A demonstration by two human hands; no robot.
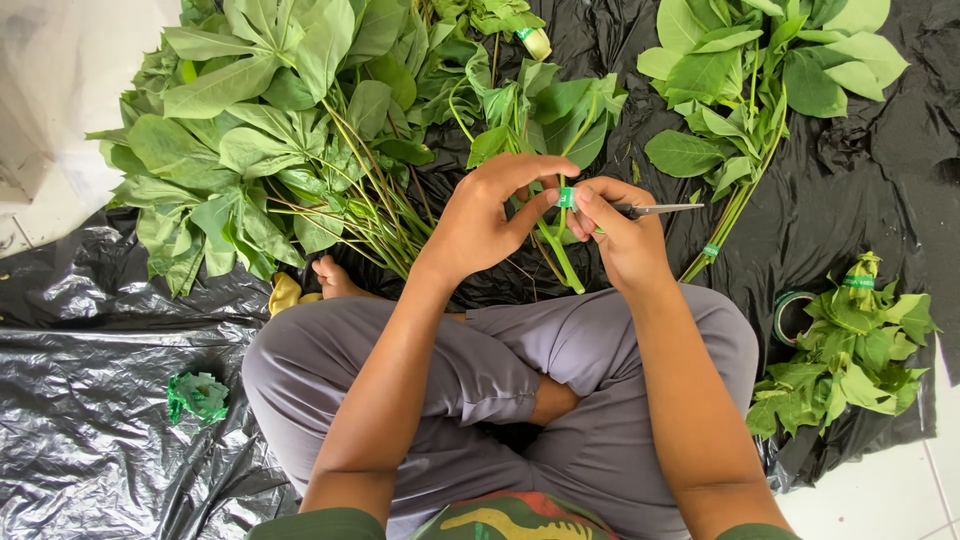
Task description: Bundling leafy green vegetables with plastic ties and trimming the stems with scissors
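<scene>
A small bundle of green leafy stems [540,120] lies in front of my crossed legs, and both hands meet at its stalks. My left hand [485,215] pinches the stalks where a strip of green tape [566,197] wraps them. My right hand [625,235] grips the stems from the other side and also holds a pair of scissors [660,209], blades pointing right. The lower stalk ends poke out below my fingers.
A big loose heap of leaves [260,130] lies at the left on black plastic sheeting [100,400]. A taped bundle [750,90] lies top right, another [855,350] at the right beside a green tape roll [790,310]. A crumpled green tape wad [197,395] sits lower left.
</scene>
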